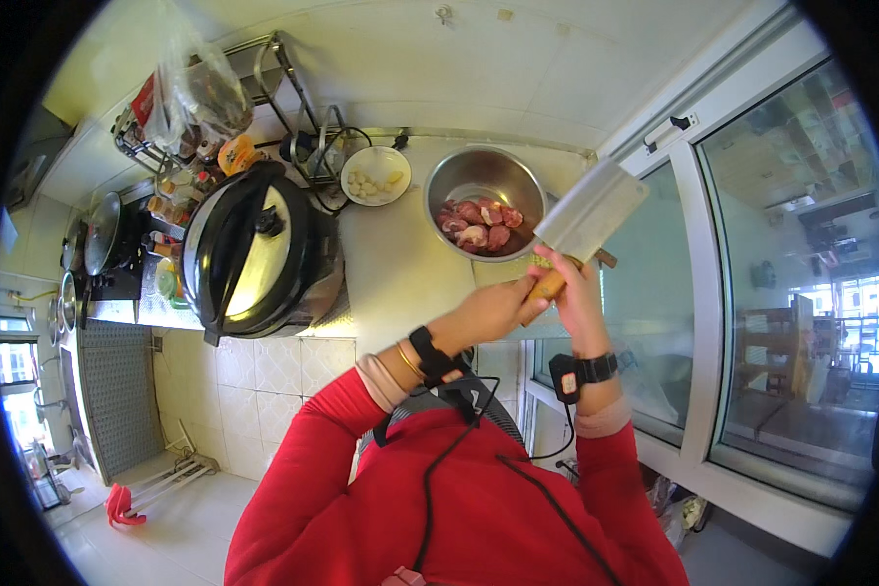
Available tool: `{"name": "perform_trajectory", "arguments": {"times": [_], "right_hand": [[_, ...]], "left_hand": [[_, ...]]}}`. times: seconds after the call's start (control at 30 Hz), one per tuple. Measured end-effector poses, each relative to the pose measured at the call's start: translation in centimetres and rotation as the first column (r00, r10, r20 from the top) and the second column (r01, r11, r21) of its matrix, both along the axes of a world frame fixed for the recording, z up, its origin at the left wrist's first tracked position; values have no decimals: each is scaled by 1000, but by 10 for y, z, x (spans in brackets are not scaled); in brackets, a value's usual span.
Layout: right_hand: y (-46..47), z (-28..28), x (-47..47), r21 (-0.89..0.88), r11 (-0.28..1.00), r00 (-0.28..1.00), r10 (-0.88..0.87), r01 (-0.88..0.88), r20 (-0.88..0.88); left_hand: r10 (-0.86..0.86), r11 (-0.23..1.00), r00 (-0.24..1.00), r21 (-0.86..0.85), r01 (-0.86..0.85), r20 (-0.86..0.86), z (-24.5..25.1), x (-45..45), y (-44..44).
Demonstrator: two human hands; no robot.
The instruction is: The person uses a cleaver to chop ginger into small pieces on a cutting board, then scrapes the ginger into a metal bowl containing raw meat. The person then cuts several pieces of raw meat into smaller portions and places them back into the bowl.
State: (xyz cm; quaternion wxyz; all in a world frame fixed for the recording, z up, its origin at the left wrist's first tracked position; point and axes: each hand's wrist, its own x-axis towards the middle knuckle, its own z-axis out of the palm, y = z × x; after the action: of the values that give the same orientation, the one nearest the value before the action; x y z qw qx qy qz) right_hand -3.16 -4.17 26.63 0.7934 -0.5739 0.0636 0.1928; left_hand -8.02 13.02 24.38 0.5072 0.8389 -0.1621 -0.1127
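A cleaver (593,209) with a wooden handle is raised above the counter's right part, its broad metal blade pointing up and to the right. My left hand (499,304) holds the lower part of the handle. Against the handle's upper end, near the blade, lie the fingers of my right hand (573,293). Left of the blade stands a stainless steel pot (445,172) with chunks of raw meat (476,220) inside. A white plate (381,157) with peeled garlic cloves (366,187) and a yellowish piece sits further left.
A large black and silver electric pressure cooker (264,256) stands on the counter (403,271) at the left. Behind it are a metal rack (286,80), a hanging plastic bag (198,95) and bottles. A framed glass sliding door (692,293) borders the right side. Cables hang from my wrists.
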Motion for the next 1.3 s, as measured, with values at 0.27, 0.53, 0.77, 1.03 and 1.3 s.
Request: {"name": "perform_trajectory", "arguments": {"times": [0.27, 0.53, 0.77, 1.03, 1.3], "right_hand": [[-125, -45, -27, -315, 947, 994, -87, 64, -59], [-169, -41, -56, -428, 904, 997, -35, 5, -62], [-157, -32, -32, -525, 851, 972, -137, 18, -189], [-78, -34, -13, -684, 729, 894, 312, -8, 322], [-2, -62, -17, -878, 424, 651, 735, -223, 189]], "left_hand": [[-79, 793, 992, 609, 2, 98, -115, 179, 37], [49, 738, 993, 666, -110, 109, -162, 229, 16], [449, 886, 890, 167, -433, -74, -98, 217, 53], [678, 527, 578, -247, -813, -455, -62, 22, 105], [629, 198, 297, -221, -955, -719, -180, -49, 98]]}}
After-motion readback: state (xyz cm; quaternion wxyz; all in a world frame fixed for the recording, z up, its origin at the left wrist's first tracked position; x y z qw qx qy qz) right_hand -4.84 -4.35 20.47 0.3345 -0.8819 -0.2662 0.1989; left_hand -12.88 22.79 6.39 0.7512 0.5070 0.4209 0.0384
